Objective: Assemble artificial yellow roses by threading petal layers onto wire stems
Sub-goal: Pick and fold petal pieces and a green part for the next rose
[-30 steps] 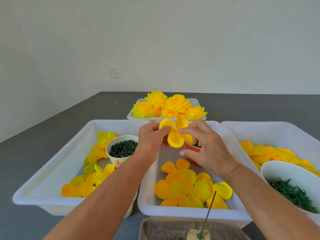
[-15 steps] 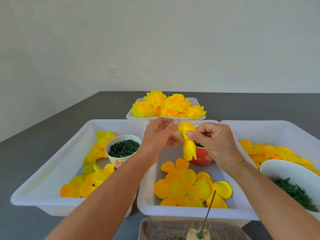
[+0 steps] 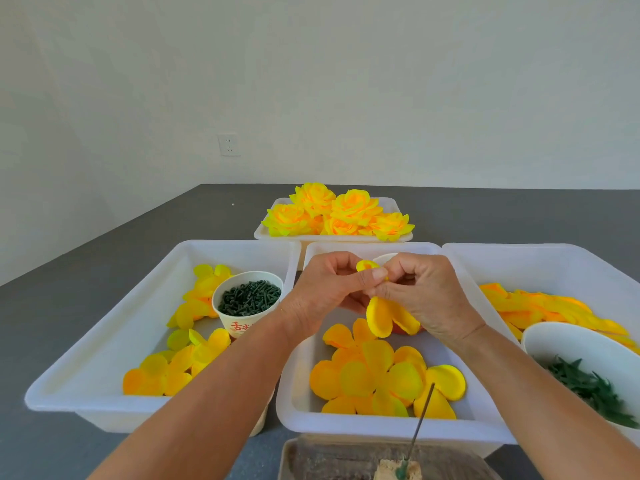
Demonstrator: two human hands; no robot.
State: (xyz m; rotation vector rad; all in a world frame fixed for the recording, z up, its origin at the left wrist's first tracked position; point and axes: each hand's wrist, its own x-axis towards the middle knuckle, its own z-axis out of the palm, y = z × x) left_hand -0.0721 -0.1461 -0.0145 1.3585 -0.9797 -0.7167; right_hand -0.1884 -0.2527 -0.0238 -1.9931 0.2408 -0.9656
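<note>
Above the middle tray's (image 3: 381, 429) far end, a petal layer (image 3: 382, 318), spread flat a second ago, is being folded between both hands, pinched by left hand (image 3: 329, 289) and right hand (image 3: 420, 294); threading onto the wire stem (image 3: 420, 419) at the near edge is judged next.

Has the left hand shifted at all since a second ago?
Yes. The left hand has moved right, across the middle tray's left wall, to meet the right hand.

Four white trays (image 3: 104, 341), two paper cups (image 3: 246, 306), one white bowl (image 3: 571, 341), two hands (image 3: 325, 289), one wire stem (image 3: 420, 420)
</note>
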